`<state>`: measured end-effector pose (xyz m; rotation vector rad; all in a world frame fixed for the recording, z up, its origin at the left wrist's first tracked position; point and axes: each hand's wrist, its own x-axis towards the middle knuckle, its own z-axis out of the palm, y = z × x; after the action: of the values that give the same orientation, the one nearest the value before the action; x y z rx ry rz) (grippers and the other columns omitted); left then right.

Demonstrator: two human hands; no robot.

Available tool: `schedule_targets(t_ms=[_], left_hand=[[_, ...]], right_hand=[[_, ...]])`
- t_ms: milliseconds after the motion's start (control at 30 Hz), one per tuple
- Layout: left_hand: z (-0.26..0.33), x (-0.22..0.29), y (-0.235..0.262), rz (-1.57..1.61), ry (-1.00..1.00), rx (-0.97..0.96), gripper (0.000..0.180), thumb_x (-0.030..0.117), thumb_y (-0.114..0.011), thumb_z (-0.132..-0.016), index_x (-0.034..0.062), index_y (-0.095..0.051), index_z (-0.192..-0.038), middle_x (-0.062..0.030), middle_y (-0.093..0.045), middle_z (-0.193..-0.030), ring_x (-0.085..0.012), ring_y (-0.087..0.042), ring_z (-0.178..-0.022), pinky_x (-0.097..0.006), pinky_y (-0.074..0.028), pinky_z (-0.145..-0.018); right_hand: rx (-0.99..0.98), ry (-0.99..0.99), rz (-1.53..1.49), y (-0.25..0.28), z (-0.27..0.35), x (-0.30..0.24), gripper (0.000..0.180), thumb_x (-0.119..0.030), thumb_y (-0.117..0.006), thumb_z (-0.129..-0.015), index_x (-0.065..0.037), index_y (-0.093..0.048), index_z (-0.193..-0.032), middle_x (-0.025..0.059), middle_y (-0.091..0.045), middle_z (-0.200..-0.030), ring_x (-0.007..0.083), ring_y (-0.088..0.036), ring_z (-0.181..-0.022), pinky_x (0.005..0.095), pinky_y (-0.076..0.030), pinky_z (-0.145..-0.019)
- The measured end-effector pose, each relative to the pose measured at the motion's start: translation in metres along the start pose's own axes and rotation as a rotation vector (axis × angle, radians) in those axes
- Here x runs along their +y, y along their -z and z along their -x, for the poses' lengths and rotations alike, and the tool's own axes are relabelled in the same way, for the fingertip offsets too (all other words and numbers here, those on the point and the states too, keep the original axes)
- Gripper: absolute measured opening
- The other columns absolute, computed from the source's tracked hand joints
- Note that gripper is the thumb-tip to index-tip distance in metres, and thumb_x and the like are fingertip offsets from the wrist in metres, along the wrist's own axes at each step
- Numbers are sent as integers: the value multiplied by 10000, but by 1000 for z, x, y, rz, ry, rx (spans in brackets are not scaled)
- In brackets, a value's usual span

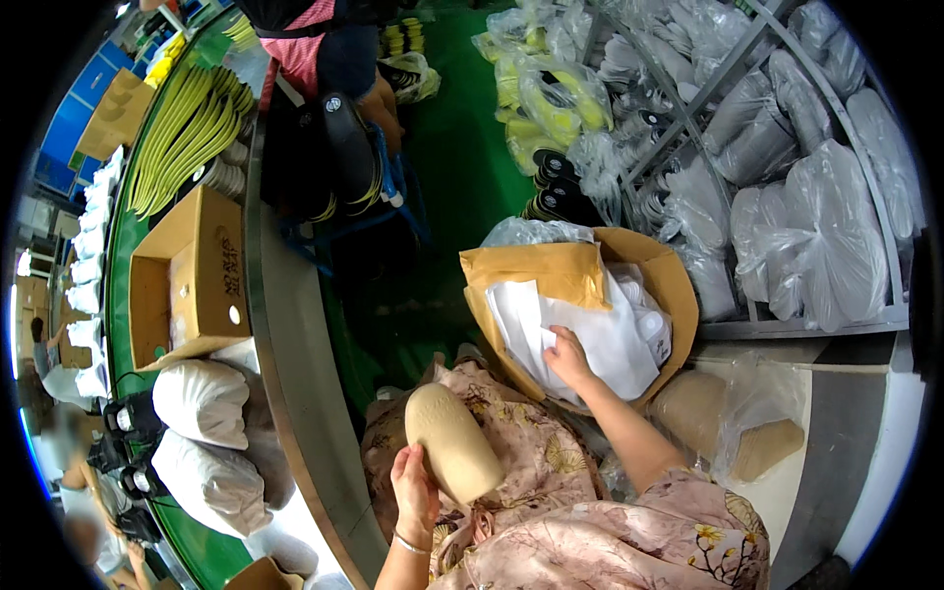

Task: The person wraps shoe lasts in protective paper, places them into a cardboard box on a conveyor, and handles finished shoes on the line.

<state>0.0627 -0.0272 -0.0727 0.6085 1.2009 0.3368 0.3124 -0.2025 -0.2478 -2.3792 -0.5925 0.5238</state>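
Observation:
My left hand [415,497] grips the edge of a tan, rounded insole-shaped piece [448,442], held above my lap. To the right, my right hand [570,364] reaches into an open cardboard box [681,290]. Its thumb and fingers pinch the edge of a white paper sheet [521,329] at the top of the box. More white paper and a brown paper flap [551,272] lie there too, with clear plastic behind them. What lies deeper in the box is hidden. A floral cloth [531,433] covers my lap.
A metal-edged bench [305,364] runs along my left, bearing a cardboard box [224,265] and white bagged bundles [202,403]. A rack [728,324] of plastic-wrapped grey insoles stands at the right. Tan pieces in plastic [762,447] lie beside me. A person [349,59] sits ahead.

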Motion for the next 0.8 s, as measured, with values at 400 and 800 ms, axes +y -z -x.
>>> schedule_targets(t_ms=[400,800], left_hand=[[-2,-36,-6,106,-85,-151,95,129,-581,-856,60,-532,-899,-29,-584,-833,-139,-550,-767,-291,-460,-703],[43,-25,52,247,-60,-434,454,484,-568,-824,86,-495,-1031,-65,-572,-941,-182,-562,-877,-305,-473,-745]], right_hand=[[-503,719,-275,96,161,-207,368,-105,-566,-818,65,-505,-1140,231,-340,-1338,325,-380,-1224,390,-403,-933],[-642,1087,279,77,227,-255,220,-223,-570,-765,-46,-597,-893,179,-460,-1200,355,-377,-1185,505,-317,-904]])
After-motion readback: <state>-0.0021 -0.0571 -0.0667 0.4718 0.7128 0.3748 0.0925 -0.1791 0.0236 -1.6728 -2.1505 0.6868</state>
